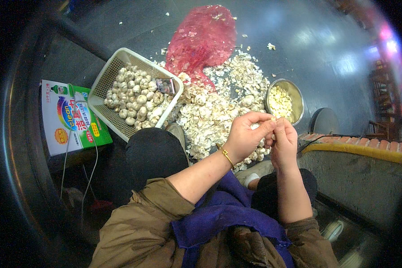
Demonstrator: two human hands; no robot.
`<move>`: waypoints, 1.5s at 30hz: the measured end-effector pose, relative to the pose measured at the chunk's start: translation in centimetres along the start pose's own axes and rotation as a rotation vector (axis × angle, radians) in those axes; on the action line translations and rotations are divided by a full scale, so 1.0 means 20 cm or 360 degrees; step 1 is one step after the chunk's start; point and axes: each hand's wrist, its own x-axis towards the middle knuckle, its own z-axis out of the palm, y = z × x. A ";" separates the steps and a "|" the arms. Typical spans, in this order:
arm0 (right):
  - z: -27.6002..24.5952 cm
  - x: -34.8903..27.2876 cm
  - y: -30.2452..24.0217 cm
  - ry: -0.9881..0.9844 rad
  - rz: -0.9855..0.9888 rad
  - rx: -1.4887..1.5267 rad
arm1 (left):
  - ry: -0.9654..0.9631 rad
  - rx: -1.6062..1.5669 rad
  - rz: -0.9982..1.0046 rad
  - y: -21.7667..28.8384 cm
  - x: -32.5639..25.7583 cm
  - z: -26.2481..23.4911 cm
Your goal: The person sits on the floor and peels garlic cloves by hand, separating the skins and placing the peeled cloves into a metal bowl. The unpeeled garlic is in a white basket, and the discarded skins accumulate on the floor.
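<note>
My left hand [248, 134], with a gold-coloured bracelet at the wrist, meets my right hand [284, 140] above the heap of garlic skins [205, 120]. Both hands are closed, their thumbs and fingertips pinched together on a small pale garlic clove [273, 119], mostly hidden by the fingers. Another whitish bit shows in the curl of my left fingers. Just beyond my right hand a round steel bowl [301, 102] holds peeled cloves [280, 102]. Some garlic bulbs [260, 154] lie under my hands by my shoe.
At the left, a white plastic basket [103, 79] holds many garlic bulbs [136, 96] and a flat phone-like rectangle [165, 85]. A red mesh bag [205, 38] lies beyond the skins. A green-and-white carton [76, 118] stands far left. A brick-topped ledge [357, 145] runs along the right.
</note>
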 end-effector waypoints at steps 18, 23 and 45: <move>-0.05 -0.03 -0.06 0.0020 -0.0127 -0.0560 | 0.0040 0.1840 0.1106 0.10 0.00 -0.07; -0.06 -0.03 -0.07 0.0030 -0.0015 -0.0513 | 0.0023 0.1896 0.1125 0.08 0.00 -0.08; -0.08 -0.02 -0.10 0.0019 -0.0110 -0.0369 | -0.0034 0.1002 0.0528 0.09 0.02 -0.05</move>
